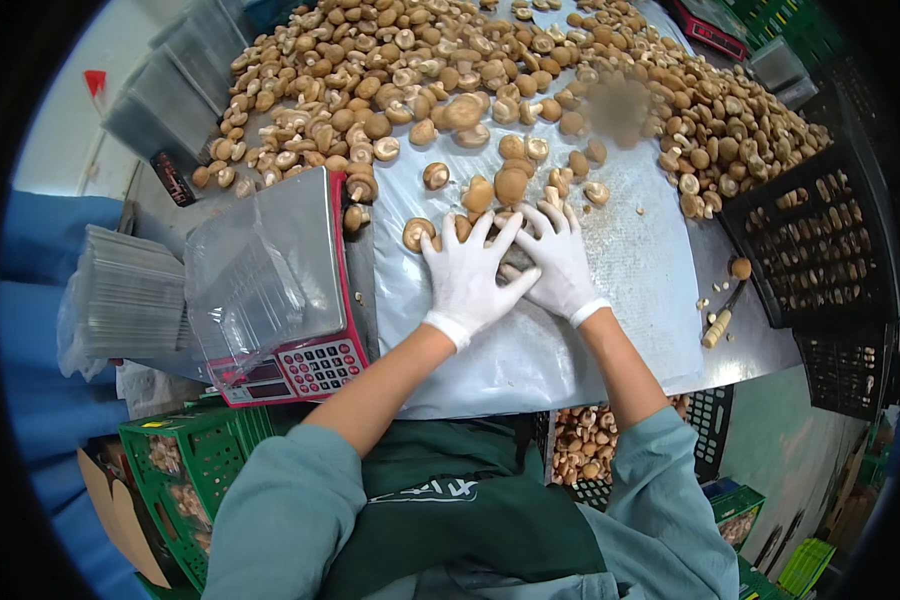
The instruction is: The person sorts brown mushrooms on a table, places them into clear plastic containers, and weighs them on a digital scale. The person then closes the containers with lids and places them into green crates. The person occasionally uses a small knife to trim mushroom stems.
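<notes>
Both hands wear white gloves and lie close together on a white plastic sheet (637,300) over a metal table. My left hand (472,277) has its fingers spread over a few shiitake mushrooms, its thumb reaching to the other hand. My right hand (559,262) rests palm down, fingertips at the stem of a mushroom (559,184). Whether either hand grips anything is hard to see, as mushrooms lie partly hidden beneath them. One mushroom (418,234) sits beside the left fingers. Several more, such as a brown cap (510,185), lie just beyond the fingertips.
A large heap of shiitake mushrooms (330,67) spans the far side. At left stand a red-framed digital scale (319,262) with clear plastic on it and stacked clear trays (131,292). At right are a knife with a wooden handle (716,328) and a black crate (817,232).
</notes>
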The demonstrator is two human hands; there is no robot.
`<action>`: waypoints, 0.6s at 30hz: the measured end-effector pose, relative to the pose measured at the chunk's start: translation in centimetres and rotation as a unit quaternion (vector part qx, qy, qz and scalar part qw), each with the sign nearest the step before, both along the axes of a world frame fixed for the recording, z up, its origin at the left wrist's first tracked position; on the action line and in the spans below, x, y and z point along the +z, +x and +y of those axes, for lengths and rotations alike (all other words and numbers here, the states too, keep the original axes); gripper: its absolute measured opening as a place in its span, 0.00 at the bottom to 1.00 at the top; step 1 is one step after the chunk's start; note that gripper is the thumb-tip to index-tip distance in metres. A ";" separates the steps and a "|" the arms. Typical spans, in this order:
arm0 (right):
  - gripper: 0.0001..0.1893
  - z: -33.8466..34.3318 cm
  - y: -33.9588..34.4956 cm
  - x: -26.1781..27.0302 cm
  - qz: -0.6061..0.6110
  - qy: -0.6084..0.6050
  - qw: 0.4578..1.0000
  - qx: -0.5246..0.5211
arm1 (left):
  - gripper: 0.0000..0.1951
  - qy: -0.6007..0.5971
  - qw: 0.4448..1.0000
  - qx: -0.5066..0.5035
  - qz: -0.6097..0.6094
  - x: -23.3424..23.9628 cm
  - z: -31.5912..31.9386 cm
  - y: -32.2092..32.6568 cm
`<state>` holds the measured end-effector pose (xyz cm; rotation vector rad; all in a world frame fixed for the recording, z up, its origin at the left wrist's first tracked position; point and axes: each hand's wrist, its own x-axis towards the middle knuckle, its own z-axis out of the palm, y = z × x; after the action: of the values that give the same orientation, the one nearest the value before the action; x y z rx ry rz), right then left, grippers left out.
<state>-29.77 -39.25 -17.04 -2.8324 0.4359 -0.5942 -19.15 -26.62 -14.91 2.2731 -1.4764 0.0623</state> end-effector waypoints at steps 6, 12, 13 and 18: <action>0.36 5.1 -6.0 -1.4 0.030 0.078 0.996 -0.026 | 0.36 0.006 0.993 -0.117 -0.015 -1.2 4.8 -3.2; 0.34 7.8 -10.5 -1.6 0.033 0.093 0.991 -0.092 | 0.33 0.021 0.987 -0.156 0.039 -3.2 9.0 -5.8; 0.33 8.0 -10.7 -1.6 0.030 0.098 0.990 -0.099 | 0.33 0.020 0.985 -0.164 0.043 -3.1 9.5 -5.8; 0.30 8.7 -10.9 -2.0 0.000 0.112 0.986 -0.125 | 0.30 0.014 0.980 -0.187 0.073 -2.7 11.4 -5.1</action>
<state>-40.65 -30.55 -19.05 -2.5815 0.8136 -0.5520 -24.21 -15.20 -17.64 1.9351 -1.8018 -0.2334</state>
